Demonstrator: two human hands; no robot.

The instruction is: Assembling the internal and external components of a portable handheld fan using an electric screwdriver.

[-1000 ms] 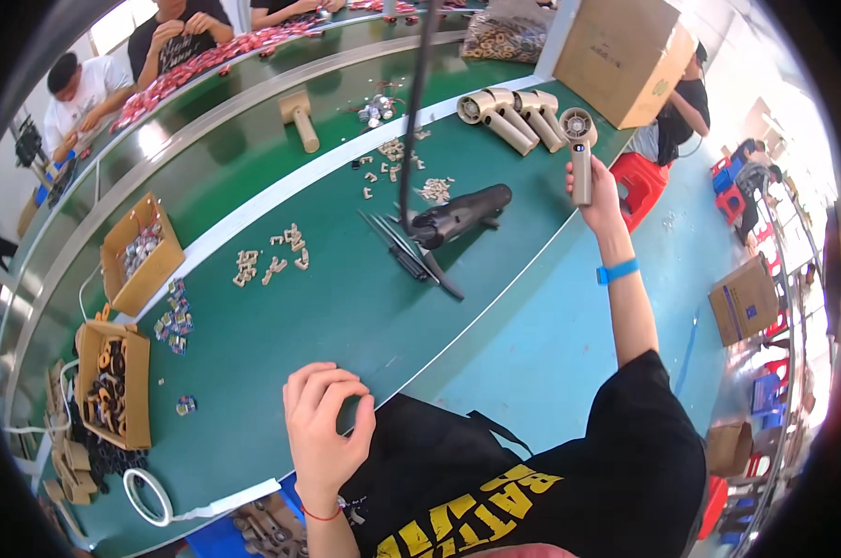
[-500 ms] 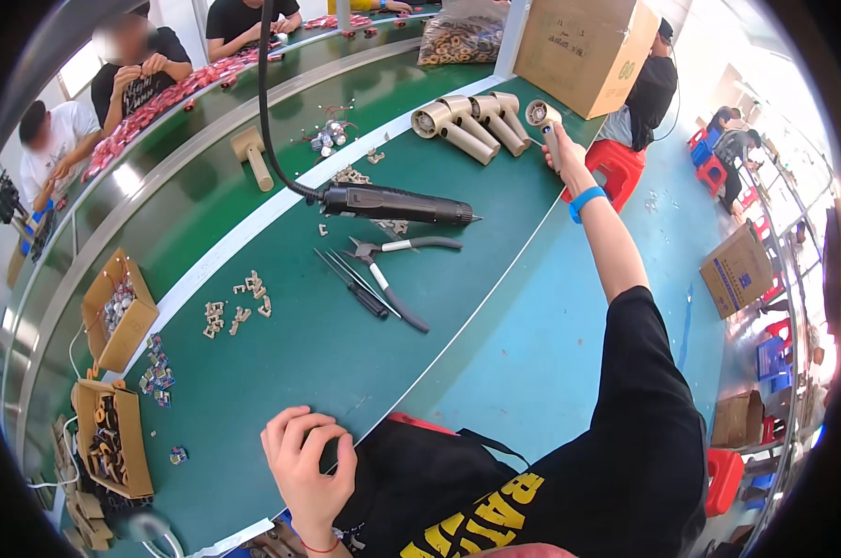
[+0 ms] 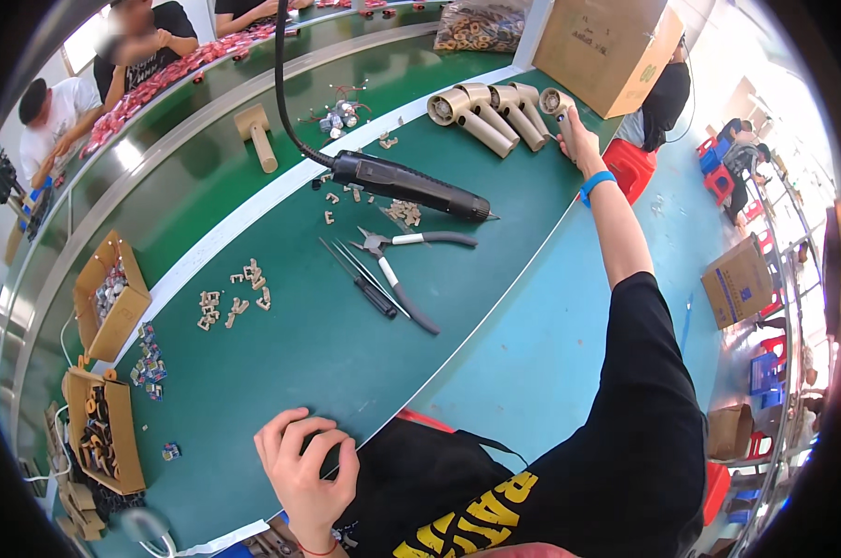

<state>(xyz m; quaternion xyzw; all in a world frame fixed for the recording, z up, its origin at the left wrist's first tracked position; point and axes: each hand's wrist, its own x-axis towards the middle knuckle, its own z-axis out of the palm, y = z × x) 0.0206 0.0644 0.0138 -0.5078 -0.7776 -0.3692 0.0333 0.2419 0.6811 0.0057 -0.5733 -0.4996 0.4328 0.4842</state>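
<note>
The handheld fan (image 3: 556,100) I am working with is a champagne-gold piece, with a round grilled head on top of a tubular handle. I have it at the far right end of the desk (image 3: 318,358), where my right hand (image 3: 583,144) is closed round the handle; the head pokes up past the fingers, which hide much of the lower part. Whether it touches the surface I cannot tell. My left hand (image 3: 306,470) sits at the near edge, well apart from it, fingers half curled with a gap beside the thumb. Just left of the held fan I see a row of matching fans (image 3: 490,135), lying close together, and behind it a large carton (image 3: 602,56). A black electric screwdriver (image 3: 411,186) on its cable stretches between my left hand and that row, with pliers (image 3: 376,243) and small beige clips (image 3: 403,213) near it.
</note>
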